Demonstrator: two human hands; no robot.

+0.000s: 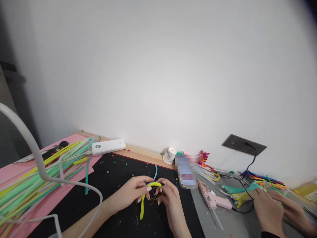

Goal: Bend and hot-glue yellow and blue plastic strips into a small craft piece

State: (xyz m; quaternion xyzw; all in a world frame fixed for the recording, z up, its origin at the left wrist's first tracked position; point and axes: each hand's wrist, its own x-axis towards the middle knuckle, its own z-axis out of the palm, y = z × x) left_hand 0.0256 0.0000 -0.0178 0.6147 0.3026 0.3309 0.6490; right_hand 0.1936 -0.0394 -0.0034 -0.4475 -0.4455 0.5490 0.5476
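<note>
A bright yellow-green pipe cleaner (142,209) is bent in an arch between my two hands, above the black mat (116,185). My left hand (132,193) pinches it near the bend, and one end hangs down beneath those fingers. On the other side, my right hand (171,200) has thumb and fingers closed on the far part of the arch. A thin, curly yellowish strand (154,200) dangles between the hands; where it is attached I cannot tell. Just behind my fingers a blue pipe cleaner (156,172) sticks up, its lower part hidden.
Many pipe cleaners (56,172) lie on pink sheets at left, beside a white power bank (109,147). A white cable (74,182) crosses over my left forearm. Rightward are a paper cup (169,156), phone (187,172), pink glue gun (215,200) and another person's hands (268,208).
</note>
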